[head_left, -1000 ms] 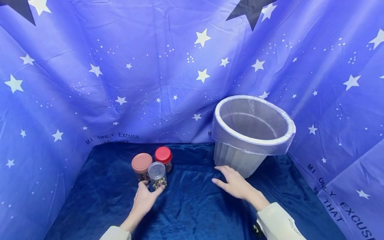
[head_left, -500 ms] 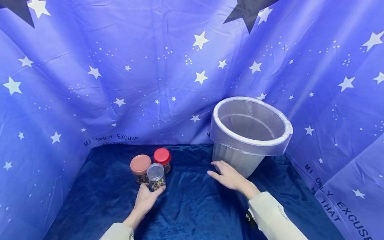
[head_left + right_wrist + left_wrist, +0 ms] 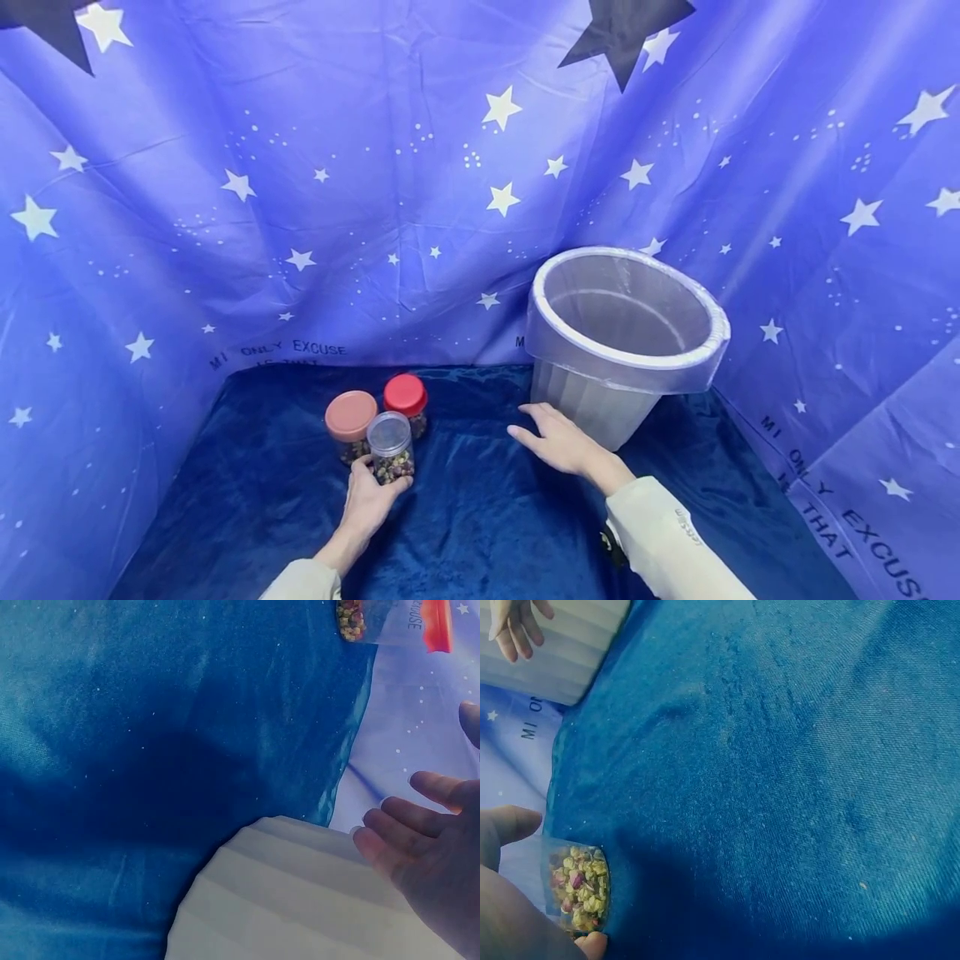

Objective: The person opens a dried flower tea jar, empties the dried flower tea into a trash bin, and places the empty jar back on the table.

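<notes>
My left hand (image 3: 367, 500) grips a small clear jar (image 3: 392, 458) with a transparent lid, thumb on one side and fingers on the other. Yellow-green and pink dried flower buds show through its wall in the left wrist view, where the jar (image 3: 580, 889) sits between the fingertips. Close behind it stand a jar with a salmon-pink lid (image 3: 351, 415) and a jar with a red lid (image 3: 406, 394), both with dark dried contents. Relaxed and holding nothing, my right hand (image 3: 562, 442) hovers in front of the white ribbed bin (image 3: 592, 404), fingers pointing left.
A clear plastic liner (image 3: 626, 371) is folded over the bin's rim; the bin stands at the back right. Dark blue velvety cloth (image 3: 465, 517) covers the table. Purple-blue curtains (image 3: 420, 183) with white stars enclose the back and sides.
The clear-lidded jar in my left hand has shifted slightly towards me, away from the other two jars. My right hand has drifted a little to the left, fingers still loose.
</notes>
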A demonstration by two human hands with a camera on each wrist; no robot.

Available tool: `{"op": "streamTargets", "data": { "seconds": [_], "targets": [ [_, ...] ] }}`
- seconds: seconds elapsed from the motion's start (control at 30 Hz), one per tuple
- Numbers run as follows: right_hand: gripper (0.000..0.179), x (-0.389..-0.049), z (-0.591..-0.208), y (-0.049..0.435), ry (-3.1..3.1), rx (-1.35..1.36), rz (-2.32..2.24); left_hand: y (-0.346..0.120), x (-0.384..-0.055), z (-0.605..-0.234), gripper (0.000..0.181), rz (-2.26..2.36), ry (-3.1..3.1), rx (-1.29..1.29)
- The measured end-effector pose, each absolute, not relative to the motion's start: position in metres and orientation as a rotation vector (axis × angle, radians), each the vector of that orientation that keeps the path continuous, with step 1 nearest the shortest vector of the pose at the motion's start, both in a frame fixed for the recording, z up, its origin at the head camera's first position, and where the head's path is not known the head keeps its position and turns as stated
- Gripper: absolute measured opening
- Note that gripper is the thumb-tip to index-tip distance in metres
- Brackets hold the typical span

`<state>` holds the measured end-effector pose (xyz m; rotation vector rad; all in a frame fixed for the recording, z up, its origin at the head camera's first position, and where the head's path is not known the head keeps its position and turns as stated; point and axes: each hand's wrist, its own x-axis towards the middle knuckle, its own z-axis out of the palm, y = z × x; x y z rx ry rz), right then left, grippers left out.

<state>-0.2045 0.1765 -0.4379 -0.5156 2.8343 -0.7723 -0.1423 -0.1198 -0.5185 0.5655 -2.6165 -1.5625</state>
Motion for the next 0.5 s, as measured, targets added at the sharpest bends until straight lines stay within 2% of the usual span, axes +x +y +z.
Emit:
{"op": "streamTargets", "data": {
  "seconds": [0.37, 0.5],
  "targets": [
    [0.058, -0.203, -0.437, 0.166, 2.848, -0.548, -0.755, -0.109, -0.148, -0.517, 0.087, -1.405, -2.612, 0.711],
    [0.057, -0.203, -0.437, 0.165, 2.853, -0.550, -0.760, -0.105, -0.151, -0.518, 0.087, -1.356, -2.633, 0.686]
  ]
}}
